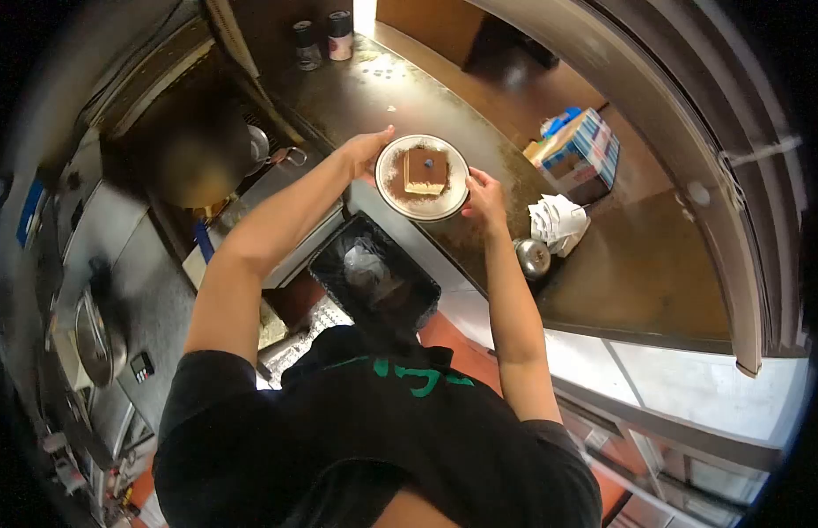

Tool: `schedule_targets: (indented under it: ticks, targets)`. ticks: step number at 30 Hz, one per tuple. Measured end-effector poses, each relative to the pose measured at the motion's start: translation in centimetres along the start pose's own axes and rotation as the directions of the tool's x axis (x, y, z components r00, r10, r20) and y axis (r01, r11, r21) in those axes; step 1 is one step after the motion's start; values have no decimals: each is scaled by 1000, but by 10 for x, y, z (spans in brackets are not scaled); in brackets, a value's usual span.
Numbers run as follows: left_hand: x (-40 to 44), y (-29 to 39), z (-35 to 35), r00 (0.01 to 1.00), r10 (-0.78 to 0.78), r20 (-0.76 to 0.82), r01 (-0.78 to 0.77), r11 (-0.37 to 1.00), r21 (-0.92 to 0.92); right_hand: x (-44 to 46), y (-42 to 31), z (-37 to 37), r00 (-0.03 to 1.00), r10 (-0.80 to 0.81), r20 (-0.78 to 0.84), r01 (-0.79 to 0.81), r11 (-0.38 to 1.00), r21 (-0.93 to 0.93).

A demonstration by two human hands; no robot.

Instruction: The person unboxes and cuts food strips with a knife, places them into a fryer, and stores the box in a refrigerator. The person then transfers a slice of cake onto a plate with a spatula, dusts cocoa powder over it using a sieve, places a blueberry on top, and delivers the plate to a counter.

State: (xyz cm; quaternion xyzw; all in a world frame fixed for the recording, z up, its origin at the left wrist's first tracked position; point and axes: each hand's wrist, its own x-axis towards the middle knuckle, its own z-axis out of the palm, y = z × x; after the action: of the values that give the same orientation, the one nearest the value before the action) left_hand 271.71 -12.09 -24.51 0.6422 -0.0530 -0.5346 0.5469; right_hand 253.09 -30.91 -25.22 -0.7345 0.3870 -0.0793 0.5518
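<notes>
A small round plate [409,205] with a dark edge is held over the counter by both hands. On it sits a square slice of layered cake [426,167], brown on top and pale at the side, with a small dark bluish spot on top. Brown powder is scattered over the plate around the slice. My left hand [367,155] is closed on the plate's left edge, its fingers partly hidden. Gripping the right edge is my right hand [484,197], the fingertips at the rim and underneath.
Two shakers [340,37] stand at the counter's [479,132] far end. To the right are a blue-and-white box [585,158], a bundle of white papers [558,222] and a metal-topped jar [533,258]. A black lined bin [374,277] stands below. A small keypad device [141,367] lies at left.
</notes>
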Motion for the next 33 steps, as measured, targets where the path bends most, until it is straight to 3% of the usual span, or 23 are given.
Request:
schedule_targets:
  ticks: [5,7,8,9,10,11,12,13,15,16,19,21,22,24,25,26,27,28,29,30,31,32,33]
  targets:
    - [36,27,5,997,-19,79,12,997,82,17,-1,-7,995,81,-64,-77,995,57]
    - [87,28,-12,974,-32,222,33,999,-1,24,-4,-10,998,33,-46,-30,997,71]
    - [90,33,-11,986,1,168,2,1000,-21,14,-17,-13,996,35,-83,-41,997,-71]
    - [90,37,-3,993,32,117,-27,999,-39,-4,-24,-17,991,60,-117,-68,995,-67]
    - [82,41,7,997,72,32,-70,994,-85,-27,-30,-20,937,-235,-259,124,915,-383]
    - [71,46,14,992,113,-62,-121,984,-134,-49,-33,-22,801,-534,-268,230,689,-687]
    - [71,39,28,959,58,-276,-138,951,-278,-72,-21,-26,741,-619,-260,245,610,-753]
    - [72,39,28,957,57,-284,-142,947,-289,-93,-17,-33,663,-707,-245,254,521,-815]
    - [65,32,14,783,396,-481,-239,904,356,-122,12,-44,694,-668,-270,66,432,-900]
    - [32,37,21,784,372,-497,-284,927,245,-131,20,-47,723,-632,-277,10,411,-911]
    - [-33,13,23,729,456,-511,-390,890,238,-148,57,-51,801,-562,-205,-17,321,-947]
    - [-81,-8,32,650,589,-481,-564,797,215,-145,59,-54,767,-620,-165,27,289,-957]
    - [-121,-22,43,652,605,-456,-622,772,134,-145,54,-59,721,-679,-140,145,345,-927]
    - [-190,-59,59,641,701,-313,-675,709,206,-147,51,-61,575,-800,-171,167,319,-933]
    - [-225,-81,65,627,734,-263,-705,677,209,-136,61,-66,514,-848,-130,64,189,-980]
    - [-253,-107,76,552,772,-316,-722,632,283,-129,67,-80,601,-795,-83,203,252,-946]
    - [-292,-126,76,603,729,-325,-654,684,323,-136,64,-74,518,-855,-32,160,134,-978]
    - [-315,-154,75,590,732,-341,-652,681,333,-115,86,-84,246,-967,62,273,8,-962]
    - [-348,-179,73,658,644,-390,-593,762,259,-120,79,-80,373,-928,20,159,43,-986]
    - [-378,-205,64,648,595,-477,-541,799,262,-112,68,-78,217,-963,158,208,-113,-972]
    - [-404,-233,59,641,540,-546,-492,834,248,-114,59,-60,234,-967,98,285,-29,-958]
    - [-427,-264,52,573,460,-678,-440,871,219,-123,43,-35,226,-966,129,306,-56,-950]
    - [-447,-301,53,490,373,-788,-395,901,181,-144,27,-6,208,-960,188,482,-67,-874]
